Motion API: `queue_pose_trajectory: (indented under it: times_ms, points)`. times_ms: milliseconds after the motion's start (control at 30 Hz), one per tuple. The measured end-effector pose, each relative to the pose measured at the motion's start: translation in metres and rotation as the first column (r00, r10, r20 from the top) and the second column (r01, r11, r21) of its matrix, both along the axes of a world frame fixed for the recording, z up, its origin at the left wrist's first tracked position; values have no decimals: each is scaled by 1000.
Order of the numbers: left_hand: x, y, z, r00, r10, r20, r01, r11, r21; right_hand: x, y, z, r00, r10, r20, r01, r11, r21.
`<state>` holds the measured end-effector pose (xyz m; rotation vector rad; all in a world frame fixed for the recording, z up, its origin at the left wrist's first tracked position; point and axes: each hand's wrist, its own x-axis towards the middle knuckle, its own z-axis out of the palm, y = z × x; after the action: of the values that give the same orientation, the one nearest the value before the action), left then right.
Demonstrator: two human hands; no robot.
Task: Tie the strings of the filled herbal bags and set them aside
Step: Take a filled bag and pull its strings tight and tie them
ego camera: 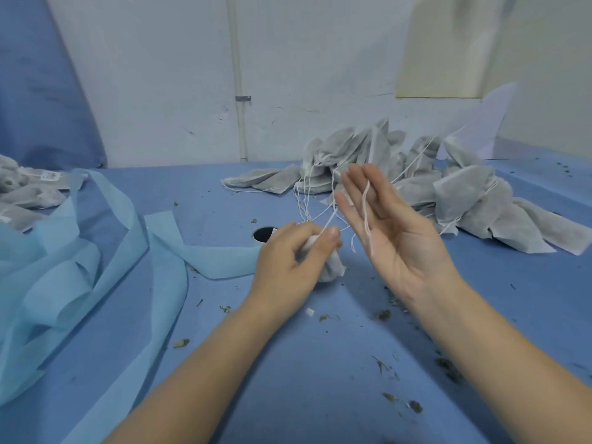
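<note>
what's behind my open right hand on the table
A pile of grey herbal bags with loose strings lies behind the right hand. The hand covers part of the pile's left side.

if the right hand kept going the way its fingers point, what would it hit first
Probably the pile of grey herbal bags. The open right hand points up and away toward the pile's left part, with a string draped over its fingers. Depth is unclear, so it might pass above the pile toward the wall.

One head-worn wide-angle view looks forward and down, close over a blue table [288,363]. Both forearms enter from six o'clock; the white wall [160,75] closes the scene at twelve o'clock.
</note>
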<state>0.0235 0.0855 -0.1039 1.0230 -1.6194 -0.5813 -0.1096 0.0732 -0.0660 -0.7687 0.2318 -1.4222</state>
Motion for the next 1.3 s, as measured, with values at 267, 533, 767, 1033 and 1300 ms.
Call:
queue_pose_trajectory:
  times_ms: [267, 533, 767, 1033, 1300]
  points:
    - [-2, 3, 18, 774, 370, 513, -237, 922, -307, -6, -2, -10, 742, -306, -597, 127, 938, -323]
    - [-4, 4, 27, 609, 357, 708, -225, 934, -277, -2, -5, -23, 228, -495, -838, 260, 861, -438]
    - [-2, 0, 25, 915, 153, 373, -165, 986, 1, -15, -6, -9, 241, -393, -888, 384, 878, -285]
    - [-10, 0, 22, 994, 98, -57, -90, 988, 123, -10, -1, -10, 977, 201, -65, -160, 904, 396]
    - [-11, 1, 14, 968, 252, 0, -252, 966, 66, -1, 1, -21, 924, 104, -367, -44, 985, 168]
